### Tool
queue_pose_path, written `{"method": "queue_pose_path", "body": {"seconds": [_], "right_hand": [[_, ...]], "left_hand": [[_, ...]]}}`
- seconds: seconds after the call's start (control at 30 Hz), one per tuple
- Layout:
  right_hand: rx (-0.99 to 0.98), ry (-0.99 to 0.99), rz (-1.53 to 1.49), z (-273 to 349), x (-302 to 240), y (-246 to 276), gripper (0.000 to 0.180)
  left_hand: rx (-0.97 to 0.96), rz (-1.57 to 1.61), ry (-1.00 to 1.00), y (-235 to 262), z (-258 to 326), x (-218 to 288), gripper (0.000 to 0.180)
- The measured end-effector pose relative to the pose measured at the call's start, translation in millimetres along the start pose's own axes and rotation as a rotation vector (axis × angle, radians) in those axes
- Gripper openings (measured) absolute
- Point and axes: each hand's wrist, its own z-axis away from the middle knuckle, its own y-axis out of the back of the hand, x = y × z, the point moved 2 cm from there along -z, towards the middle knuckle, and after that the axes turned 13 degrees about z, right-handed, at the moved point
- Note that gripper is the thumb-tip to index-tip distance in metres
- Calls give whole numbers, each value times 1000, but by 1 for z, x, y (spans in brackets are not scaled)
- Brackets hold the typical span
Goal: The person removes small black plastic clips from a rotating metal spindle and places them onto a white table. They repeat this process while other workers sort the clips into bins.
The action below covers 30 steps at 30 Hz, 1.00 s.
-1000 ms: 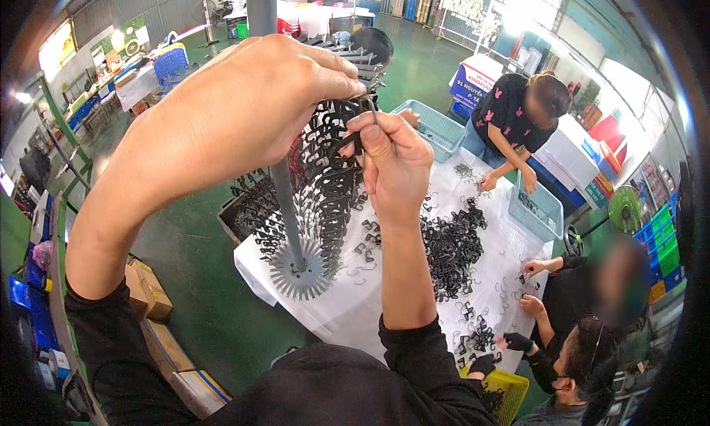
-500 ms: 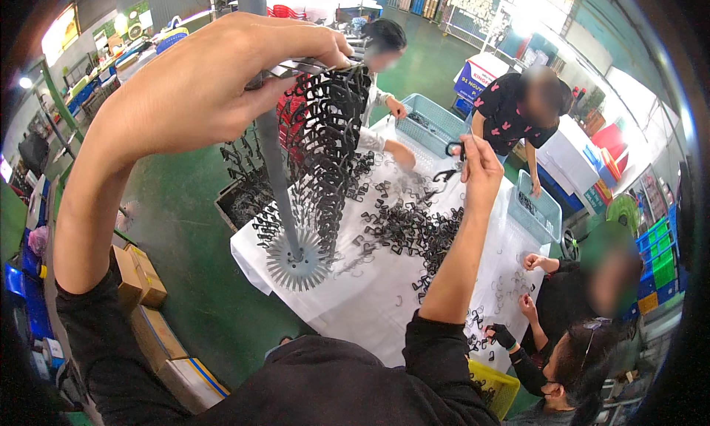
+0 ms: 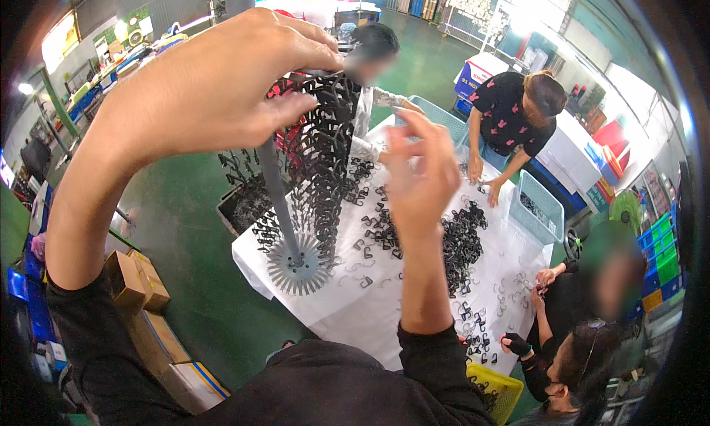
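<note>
Two hands are up: your left hand [image 3: 214, 93] grips the top of the rack [image 3: 314, 160] of black clips, its pole slanting down to the table's [image 3: 355, 315] left edge, while your right hand [image 3: 421, 174], fingers loosely open and empty, hovers just right of it.

Below you stands a table [image 3: 414, 308] covered in white. A grey toothed disc [image 3: 299, 267] with an upright pole sits near its left corner. Black clips [image 3: 458, 241] lie heaped across the middle, with loose ones scattered toward the near edge. A pale blue basket [image 3: 536, 208] rests at the far right side.
</note>
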Motion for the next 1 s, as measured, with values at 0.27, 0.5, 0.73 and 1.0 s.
{"method": "queue_pose_path", "body": {"seconds": [0.27, 0.5, 0.73, 1.0], "right_hand": [[30, 1, -116, -24, -68, -17, 16], [-189, -547, -703, -11, 23, 9, 15], [-481, -573, 149, 20, 152, 51, 32], [-102, -150, 5, 1, 18, 13, 32]], "left_hand": [[68, 35, 0, -6, -4, 8, 43], [84, 8, -9, -5, 10, -6, 46], [49, 156, 66, 3, 24, -12, 46], [50, -45, -28, 2, 13, 2, 45]]}}
